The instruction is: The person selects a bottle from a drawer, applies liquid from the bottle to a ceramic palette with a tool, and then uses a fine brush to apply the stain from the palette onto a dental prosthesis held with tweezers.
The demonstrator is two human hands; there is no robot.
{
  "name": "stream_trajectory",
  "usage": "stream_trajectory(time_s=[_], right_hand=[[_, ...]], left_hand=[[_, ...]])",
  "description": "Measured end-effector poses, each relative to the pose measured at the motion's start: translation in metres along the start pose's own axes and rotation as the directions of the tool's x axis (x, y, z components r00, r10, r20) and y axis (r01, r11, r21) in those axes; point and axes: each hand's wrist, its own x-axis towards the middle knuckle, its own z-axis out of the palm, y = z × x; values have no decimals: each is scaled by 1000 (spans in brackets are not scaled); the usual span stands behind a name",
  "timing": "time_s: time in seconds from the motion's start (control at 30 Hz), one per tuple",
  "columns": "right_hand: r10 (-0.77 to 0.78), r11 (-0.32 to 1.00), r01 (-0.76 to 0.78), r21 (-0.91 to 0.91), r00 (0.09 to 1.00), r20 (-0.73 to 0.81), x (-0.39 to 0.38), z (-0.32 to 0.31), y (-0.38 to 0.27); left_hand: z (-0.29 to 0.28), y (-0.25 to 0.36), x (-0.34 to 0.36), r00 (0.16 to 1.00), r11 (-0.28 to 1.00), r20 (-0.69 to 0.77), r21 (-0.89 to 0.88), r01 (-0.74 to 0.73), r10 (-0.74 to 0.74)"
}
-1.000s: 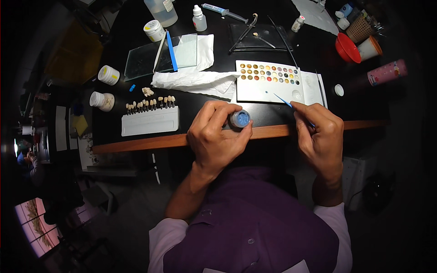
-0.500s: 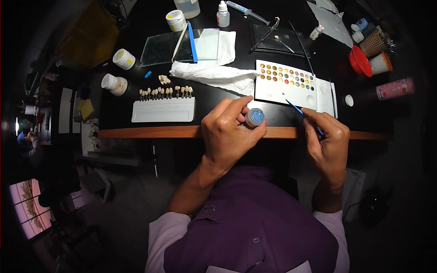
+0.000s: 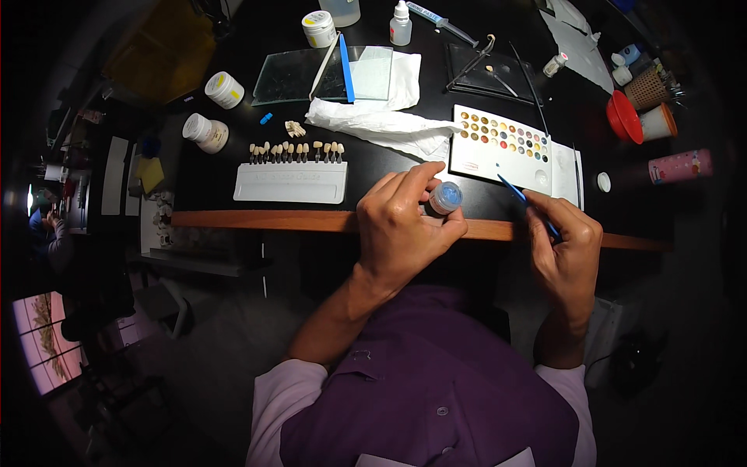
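My left hand (image 3: pixel 408 222) is closed around a small clear jar (image 3: pixel 446 198) with blue contents, its open mouth facing up. My right hand (image 3: pixel 568 237) pinches a slim blue stick-like tool (image 3: pixel 513 189); its exact kind is unclear. The tool's tip points at the lower edge of a white palette (image 3: pixel 498 156), close to a small dark blue spot, but I cannot tell whether it touches. Rows of colored wells in yellows, browns, reds and darks fill the palette's far part. A small white lid (image 3: pixel 603 182) lies right of the palette.
A tooth shade guide (image 3: pixel 289 187) lies at left near the wooden table edge (image 3: pixel 264 220). Beyond are crumpled white tissue (image 3: pixel 381 131), a glass slab (image 3: pixel 299 76), white jars (image 3: pixel 224 90), a dropper bottle (image 3: pixel 401 25) and a black tray (image 3: pixel 482 70). A red bowl (image 3: pixel 622 117) stands at right.
The table and its things have shifted slightly right in view. My left hand and the jar have shifted right too. The blue tool's tip stays near the blue spot.
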Motion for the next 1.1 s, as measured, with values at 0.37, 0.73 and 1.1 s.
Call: stream_trajectory(time_s=[0.37, 0.73, 1.1], right_hand=[[-5, 1000, 4, -4, 1000, -3, 1, 1, 0], [-5, 1000, 5, 5, 1000, -16, 0, 3, 1], [3, 1000, -3, -15, 1000, -24, 1, 1, 1]], left_hand=[[-1, 0, 0, 1000, 1000, 16, 21, -23, 23], [-3, 3, 2, 1000, 1000, 18, -28, -4, 4], [-1, 2, 2, 999, 999, 33, -26, -25, 26]])
